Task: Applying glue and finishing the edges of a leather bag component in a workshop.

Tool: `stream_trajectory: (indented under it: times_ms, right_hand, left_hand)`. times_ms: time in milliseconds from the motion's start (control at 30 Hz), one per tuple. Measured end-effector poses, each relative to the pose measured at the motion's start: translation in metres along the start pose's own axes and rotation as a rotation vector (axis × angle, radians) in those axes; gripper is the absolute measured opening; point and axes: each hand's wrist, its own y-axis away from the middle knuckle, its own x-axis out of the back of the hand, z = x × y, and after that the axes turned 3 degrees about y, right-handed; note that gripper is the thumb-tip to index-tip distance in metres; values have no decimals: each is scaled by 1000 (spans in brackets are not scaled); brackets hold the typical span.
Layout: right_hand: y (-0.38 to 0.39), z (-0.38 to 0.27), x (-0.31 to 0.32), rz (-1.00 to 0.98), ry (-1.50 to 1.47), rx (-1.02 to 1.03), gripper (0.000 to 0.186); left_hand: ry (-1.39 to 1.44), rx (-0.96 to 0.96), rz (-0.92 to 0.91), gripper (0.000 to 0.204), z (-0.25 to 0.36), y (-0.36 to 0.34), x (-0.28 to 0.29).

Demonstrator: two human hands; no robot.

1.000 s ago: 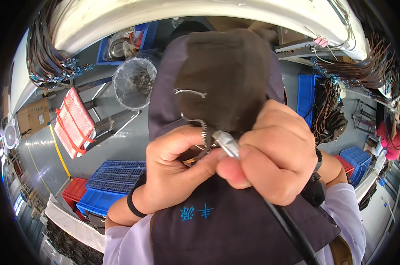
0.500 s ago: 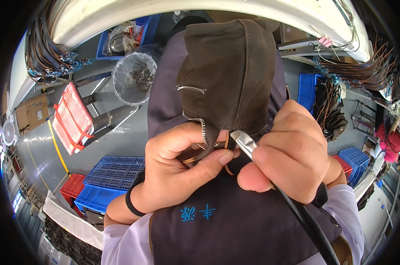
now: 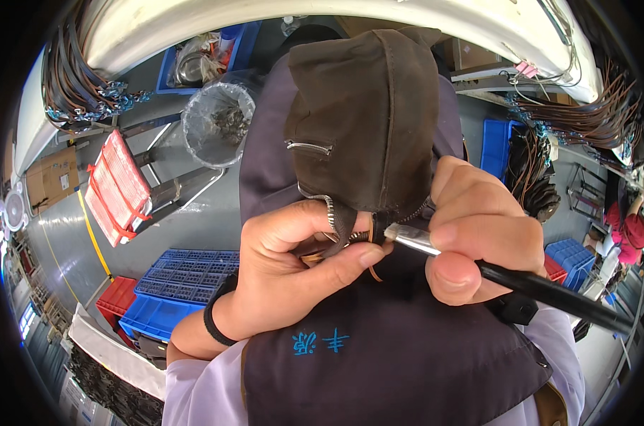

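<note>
Head view, looking down: the left hand [image 3: 293,277] pinches the zippered edge of a dark brown leather piece [image 3: 364,121] between thumb and curled fingers, held up before a navy apron [image 3: 379,355]. The right hand [image 3: 478,227] is closed around a black-handled brush [image 3: 506,275] — its metal ferrule meets the leather at the zipper, the bristles hidden. Blue crates [image 3: 180,284] lie on the floor below, partly hidden by the left forearm.
</note>
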Motion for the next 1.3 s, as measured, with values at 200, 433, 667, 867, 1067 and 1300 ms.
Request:
stream_trajectory:
  times_ms: [200,433,667,867,1067,1300]
  right_hand:
    - [-2,0,1,-101,295,187,33]
    - [-3,2,-8,-119,300,239,35]
    - [3,1,1,-97,25,28,33]
    - [1,1,1,-96,167,135,35]
    - [-2,0,-3,-128,258,175,36]
    - [-6,1,-10,-135,281,191,36]
  left_hand:
    - [-13,-2,-1,17,-1,0,0]
    - [-17,79,65,16,-7,3,5]
    - [-69,66,21,15,-7,4,8]
    - [-22,55,3,20,-3,2,5]
    - [-129,-7,20,19,-7,1,8]
    - [-54,46,106,20,-7,3,4]
